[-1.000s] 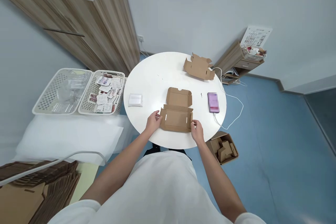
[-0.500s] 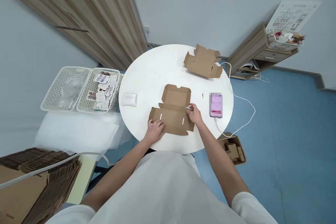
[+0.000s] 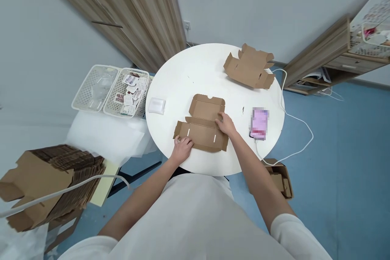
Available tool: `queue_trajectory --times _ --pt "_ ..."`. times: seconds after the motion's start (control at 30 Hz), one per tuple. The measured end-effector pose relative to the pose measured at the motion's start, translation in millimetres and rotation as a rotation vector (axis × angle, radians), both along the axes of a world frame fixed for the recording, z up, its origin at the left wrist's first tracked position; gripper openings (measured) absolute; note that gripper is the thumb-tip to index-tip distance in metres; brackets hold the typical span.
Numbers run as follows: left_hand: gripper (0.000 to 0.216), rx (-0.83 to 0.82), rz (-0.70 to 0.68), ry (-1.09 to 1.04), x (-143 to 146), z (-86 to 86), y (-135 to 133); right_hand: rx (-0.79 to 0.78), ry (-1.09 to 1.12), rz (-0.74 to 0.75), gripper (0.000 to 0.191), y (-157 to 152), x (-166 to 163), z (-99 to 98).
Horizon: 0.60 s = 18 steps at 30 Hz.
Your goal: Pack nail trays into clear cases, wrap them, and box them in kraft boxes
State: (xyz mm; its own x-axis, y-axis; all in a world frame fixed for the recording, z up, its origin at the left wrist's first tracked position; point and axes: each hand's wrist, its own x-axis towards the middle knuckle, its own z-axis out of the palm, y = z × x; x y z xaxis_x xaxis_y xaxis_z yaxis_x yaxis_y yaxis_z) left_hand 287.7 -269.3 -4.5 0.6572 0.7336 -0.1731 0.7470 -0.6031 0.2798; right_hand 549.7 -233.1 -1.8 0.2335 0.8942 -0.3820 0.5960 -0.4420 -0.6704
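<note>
A flat, creased brown cardboard box [image 3: 201, 133] lies unfolded on the white round table [image 3: 176, 77], its lid panel pointing away from me. Two narrow white slots show in its near panel, and a strip along the middle crease stands partly raised. At the near left edge, my left hand [image 3: 183, 149] has its fingers curled over the cardboard. My right hand [image 3: 226, 124] grips the right end of the raised strip between thumb and fingers. Some fingertips are hidden behind the cardboard. Farther back on the right rests a second unfolded cardboard box [image 3: 250, 67].
A white packet [image 3: 157, 106] lies at the table's left. On the right is a pixelated phone [image 3: 259, 124] with a white cable [image 3: 300, 121]. Baskets [image 3: 126, 111] and stacked cardboard [image 3: 45, 187] stand left; an open carton [image 3: 288, 193] sits on the floor.
My view has shifted, so the surroundings sit differently. The near flap and the middle strip of the cardboard box look more raised. Both hands keep nearly the same places on it.
</note>
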Motion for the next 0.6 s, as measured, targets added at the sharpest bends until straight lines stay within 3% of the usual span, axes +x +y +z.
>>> queue_trajectory --times 0.07,0.2,0.3,0.4,0.6 --pt "0.031 0.0 -0.011 0.025 -1.6 0.6 -2.1 0.005 0.068 -0.123 0.033 0.2 -2.3 -5.6" --pt "0.039 0.007 -0.033 0.069 -4.1 3.1 0.8 0.049 0.233 -0.286 0.031 -8.3 -9.2 -8.8" --pt "0.047 0.014 -0.061 0.077 -2.6 9.9 9.7 0.107 0.235 -0.276 0.031 -17.4 -14.0 -2.3" --pt "0.069 0.056 -0.069 0.108 2.9 19.7 21.5 0.145 0.152 -0.234 0.031 -24.7 -19.3 7.2" --pt "0.098 0.091 -0.158 0.205 15.0 26.8 41.6 0.048 0.084 -0.158 0.034 -35.3 -32.3 17.2"
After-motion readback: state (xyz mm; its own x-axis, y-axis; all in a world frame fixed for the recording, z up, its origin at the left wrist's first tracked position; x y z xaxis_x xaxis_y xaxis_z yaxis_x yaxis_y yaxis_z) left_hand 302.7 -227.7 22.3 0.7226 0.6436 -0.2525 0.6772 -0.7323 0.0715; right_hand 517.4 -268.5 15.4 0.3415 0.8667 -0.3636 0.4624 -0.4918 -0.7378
